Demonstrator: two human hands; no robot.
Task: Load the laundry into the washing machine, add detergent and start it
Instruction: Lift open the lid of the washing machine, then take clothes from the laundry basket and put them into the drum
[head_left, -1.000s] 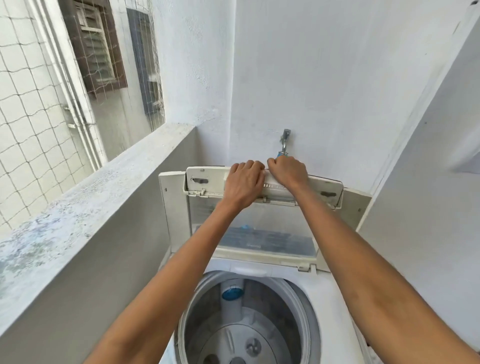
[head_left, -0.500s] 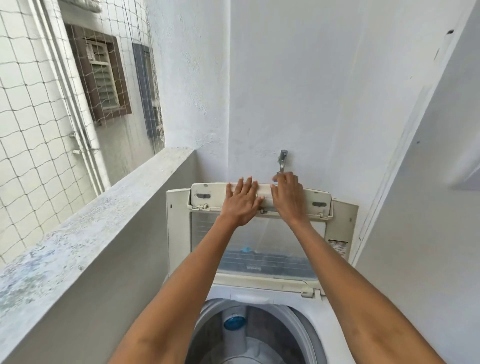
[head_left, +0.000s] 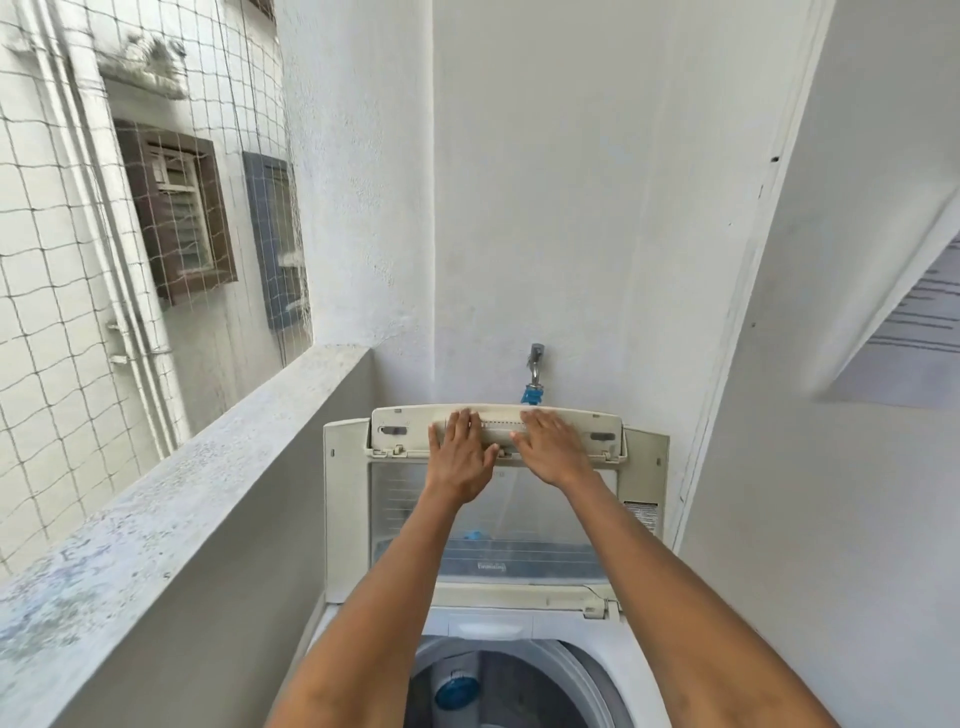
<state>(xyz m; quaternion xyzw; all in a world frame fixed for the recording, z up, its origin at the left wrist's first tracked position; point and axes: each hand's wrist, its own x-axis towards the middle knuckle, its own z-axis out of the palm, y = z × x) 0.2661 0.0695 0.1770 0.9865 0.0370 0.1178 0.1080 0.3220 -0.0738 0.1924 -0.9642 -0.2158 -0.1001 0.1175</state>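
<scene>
Hands press flat on the raised lid (head_left: 496, 525) of the top-loading washing machine (head_left: 524, 621): left hand (head_left: 460, 457) and right hand (head_left: 553, 452), fingers straight, side by side near its top edge. Lid stands upright against the wall, below a tap (head_left: 535, 366).

yellowed plastic lid (head_left: 405, 434), rough ledge (head_left: 171, 499)

— What are you looking at?

— Your top-loading washing machine (head_left: 524, 623), white, standing in the corner against the wall. Its lid (head_left: 493, 499) is raised upright, a yellowed frame round a clear panel, the folded top section at the upper edge.

— And inside?

— The round drum opening (head_left: 498, 686) lies exposed below the lid; you can see grey walls and a blue cap (head_left: 456, 695) on the centre post. No laundry shows in the part of the drum you can see.
</scene>
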